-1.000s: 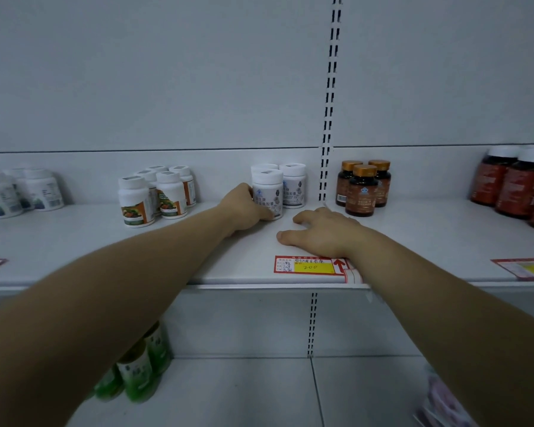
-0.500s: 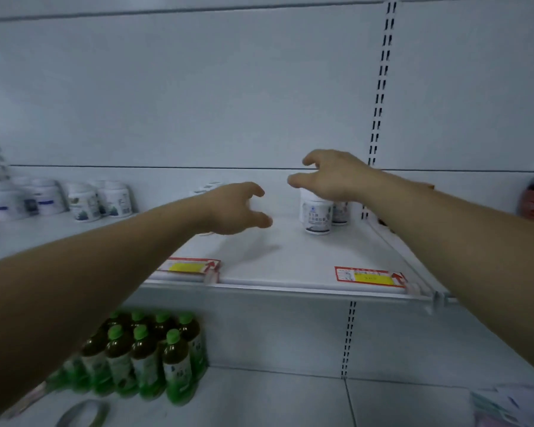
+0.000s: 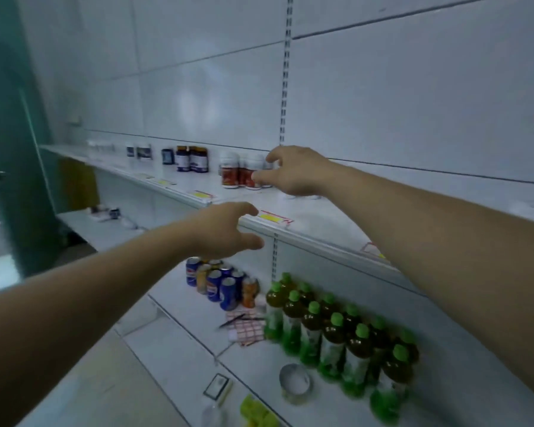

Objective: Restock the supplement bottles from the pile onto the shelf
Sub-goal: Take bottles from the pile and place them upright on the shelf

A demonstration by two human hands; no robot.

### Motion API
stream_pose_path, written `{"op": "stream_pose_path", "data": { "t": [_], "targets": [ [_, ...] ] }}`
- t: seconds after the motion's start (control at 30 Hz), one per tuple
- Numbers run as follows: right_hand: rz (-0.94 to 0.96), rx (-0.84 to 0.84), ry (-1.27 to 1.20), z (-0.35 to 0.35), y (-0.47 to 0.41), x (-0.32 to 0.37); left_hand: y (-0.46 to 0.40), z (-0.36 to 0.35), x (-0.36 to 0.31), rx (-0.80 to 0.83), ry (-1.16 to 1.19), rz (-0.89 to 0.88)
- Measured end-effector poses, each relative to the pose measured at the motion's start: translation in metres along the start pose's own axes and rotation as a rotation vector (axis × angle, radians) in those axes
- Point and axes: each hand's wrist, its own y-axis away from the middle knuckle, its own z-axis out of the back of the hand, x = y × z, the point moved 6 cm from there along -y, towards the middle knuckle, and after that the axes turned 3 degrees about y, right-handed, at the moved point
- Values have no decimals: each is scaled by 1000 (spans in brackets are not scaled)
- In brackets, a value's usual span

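Red-label bottles (image 3: pixel 230 174) w/ white caps stand on the upper shelf (image 3: pixel 321 217), blurred. Right hand (image 3: pixel 296 171) loose above shelf beside them; left hand (image 3: pixel 225 229) loose, holding nothing.

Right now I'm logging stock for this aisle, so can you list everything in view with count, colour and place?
Red-label bottles: at least three, white caps, upper shelf by the right hand.
Dark bottles: about three, blue labels, upper shelf further left.
Small white jars: count unclear, blurred, far left of the upper shelf.
Price tags: several, yellow and red, along the upper shelf edge.
Cans: about seven, blue and orange, lower shelf.
Green-cap bottles: about a dozen, dark drink, lower shelf right of the cans.
Checked cloth: one, red and white, beside the cans.
Tape roll: one, pale, lower shelf front.
Left hand: open, empty, before the shelf edge.
Right hand: open, empty, at the red-label bottles.
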Motion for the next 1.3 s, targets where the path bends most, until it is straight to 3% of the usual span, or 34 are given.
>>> {"op": "stream_pose_path", "data": {
  "t": [0.17,0.37,0.57,0.77,0.97,1.3],
  "targets": [
    [117,145,-165,-98,-76,113,22,9,148,79,-77,192],
    [194,269,-217,-203,-152,201,19,22,288,88,-49,361],
    [251,327,-185,-306,-252,254,-24,32,428,54,-32,478],
    [193,391,-222,-403,-380,284,-99,59,566,52,-21,558],
    [134,464,-245,-478,-489,314,-161,87,689,77,11,576],
    [-59,439,-235,-600,-688,396,-270,137,918,217,-45,395]
  ]
}}
